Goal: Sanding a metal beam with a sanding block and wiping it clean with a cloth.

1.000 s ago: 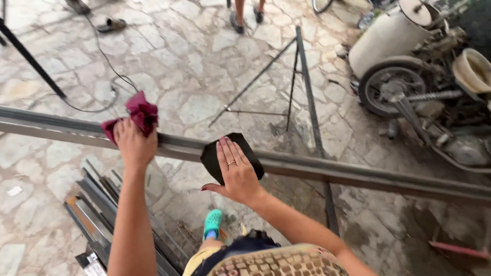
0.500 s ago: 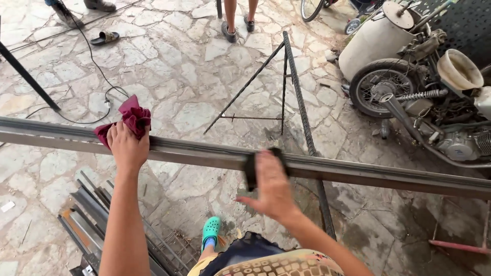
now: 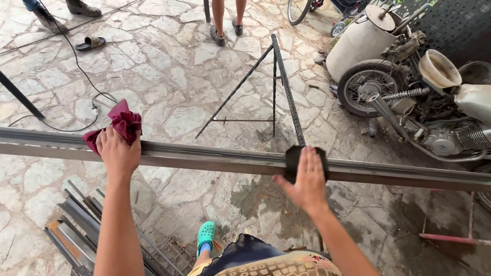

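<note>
A long grey metal beam (image 3: 220,158) is running across the view from left to right, resting at mid-span on a trestle of ribbed steel bars (image 3: 279,82) that is standing on the stone-paved floor (image 3: 169,66). The left hand (image 3: 118,153) is lying palm-down on the beam's top, pressing a crumpled dark-red rag (image 3: 121,125) against the metal; its grip is loose, the fingers spreading flat over the cloth rather than closing round it. The right hand (image 3: 307,181) is pressing a dark sanding pad (image 3: 295,157) onto the beam just beside the trestle, the fingers lying open and flat across the pad, which is wrapping over the beam's near edge. The two hands are sitting well apart along the beam. Below, a foot in a green clog (image 3: 206,234) is standing near a stack of metal profiles (image 3: 76,232). A motorcycle (image 3: 419,102) is parked at the right, and a black cable (image 3: 76,66) is trailing over the stones at the left.
</note>
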